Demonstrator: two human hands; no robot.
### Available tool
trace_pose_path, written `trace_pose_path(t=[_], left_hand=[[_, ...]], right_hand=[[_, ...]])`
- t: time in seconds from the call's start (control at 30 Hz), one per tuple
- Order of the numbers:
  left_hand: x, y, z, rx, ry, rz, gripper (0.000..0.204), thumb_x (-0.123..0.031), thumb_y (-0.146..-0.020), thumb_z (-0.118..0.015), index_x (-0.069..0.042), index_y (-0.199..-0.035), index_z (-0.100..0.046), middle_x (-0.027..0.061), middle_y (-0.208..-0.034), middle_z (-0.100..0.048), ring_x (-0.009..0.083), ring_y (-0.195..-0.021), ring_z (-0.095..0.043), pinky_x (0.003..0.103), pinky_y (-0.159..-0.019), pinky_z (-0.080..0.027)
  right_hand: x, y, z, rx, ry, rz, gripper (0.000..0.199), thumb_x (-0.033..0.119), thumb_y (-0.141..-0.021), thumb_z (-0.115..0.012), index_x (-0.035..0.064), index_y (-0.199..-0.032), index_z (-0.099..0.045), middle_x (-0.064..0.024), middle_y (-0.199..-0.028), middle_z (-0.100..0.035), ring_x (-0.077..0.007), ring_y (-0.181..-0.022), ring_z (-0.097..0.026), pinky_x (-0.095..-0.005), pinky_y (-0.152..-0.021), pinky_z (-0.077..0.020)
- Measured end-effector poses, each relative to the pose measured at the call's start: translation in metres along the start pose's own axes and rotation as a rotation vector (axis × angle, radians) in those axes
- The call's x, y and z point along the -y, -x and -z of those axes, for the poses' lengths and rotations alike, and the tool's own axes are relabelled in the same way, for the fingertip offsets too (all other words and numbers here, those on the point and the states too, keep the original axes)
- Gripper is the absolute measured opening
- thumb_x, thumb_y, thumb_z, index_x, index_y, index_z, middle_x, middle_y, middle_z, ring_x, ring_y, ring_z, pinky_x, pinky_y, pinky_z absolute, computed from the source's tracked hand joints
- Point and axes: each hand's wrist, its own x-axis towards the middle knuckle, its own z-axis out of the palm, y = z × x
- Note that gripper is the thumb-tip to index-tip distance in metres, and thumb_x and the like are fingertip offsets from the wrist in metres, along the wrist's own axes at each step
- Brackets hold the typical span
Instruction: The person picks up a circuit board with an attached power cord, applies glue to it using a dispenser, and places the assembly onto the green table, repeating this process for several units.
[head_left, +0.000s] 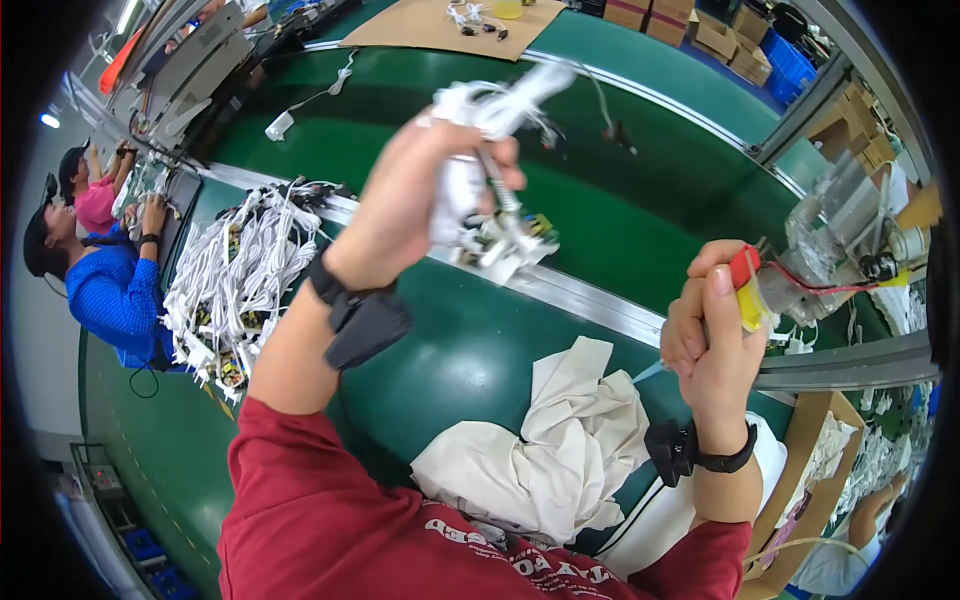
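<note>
My left hand point(405, 195) is raised above the green conveyor belt point(620, 230) and closed around a bunch of white cabled chargers point(490, 170), whose plugs and small circuit boards hang below the fingers. My right hand point(710, 335) is lower and to the right, gripping a small tool with a red and yellow head point(745, 285); a red wire runs from it to the right. A thin blue tip sticks out under that fist. Both wrists carry black straps.
A crumpled cream cloth point(555, 450) lies on the belt below my hands. A heap of white cables point(240, 280) sits at left near two seated people point(100, 270). Cardboard boxes point(700, 30) stand at the back; a clear plastic fixture point(830, 240) is at right.
</note>
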Motion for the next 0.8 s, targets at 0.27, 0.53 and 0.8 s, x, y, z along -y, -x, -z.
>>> trace_pose_path(t=[0.27,0.53,0.8], left_hand=[[-0.113,0.157,0.052,-0.398,-0.233,-0.382,0.052,-0.019,-0.084,-0.048,0.007,-0.128,-0.034,0.0031,-0.079,-0.049,0.0079,-0.055,-0.046,0.017,-0.042,-0.040],[-0.175,0.266,0.117,-1.125,-1.513,-0.524,0.040,-0.014,-0.084,-0.051,-0.001,-0.121,-0.043,0.0082,-0.082,-0.057,0.0118,-0.062,-0.053,0.026,-0.056,-0.046],[-0.116,0.212,0.240,-0.724,-2.264,-0.053,0.048,-0.034,-0.082,-0.060,0.002,-0.112,-0.047,0.0220,-0.102,-0.058,0.0384,-0.094,-0.057,0.041,-0.075,-0.048]], right_hand=[[-0.008,0.008,-0.030,-0.019,-0.026,-0.035,0.020,0.025,-0.095,-0.047,0.0049,-0.094,-0.044,0.0046,-0.051,-0.032,-0.0029,-0.039,-0.027,-0.0196,-0.035,-0.0229],[-0.017,0.020,-0.064,0.021,-0.073,0.005,0.018,0.023,-0.096,-0.042,0.0053,-0.095,-0.043,0.0040,-0.049,-0.030,-0.0023,-0.036,-0.026,-0.0187,-0.033,-0.0222],[-0.015,0.033,-0.064,0.028,-0.025,0.017,0.023,0.029,-0.096,-0.043,0.0061,-0.094,-0.043,0.0047,-0.048,-0.028,-0.0028,-0.034,-0.023,-0.0193,-0.031,-0.0188]])
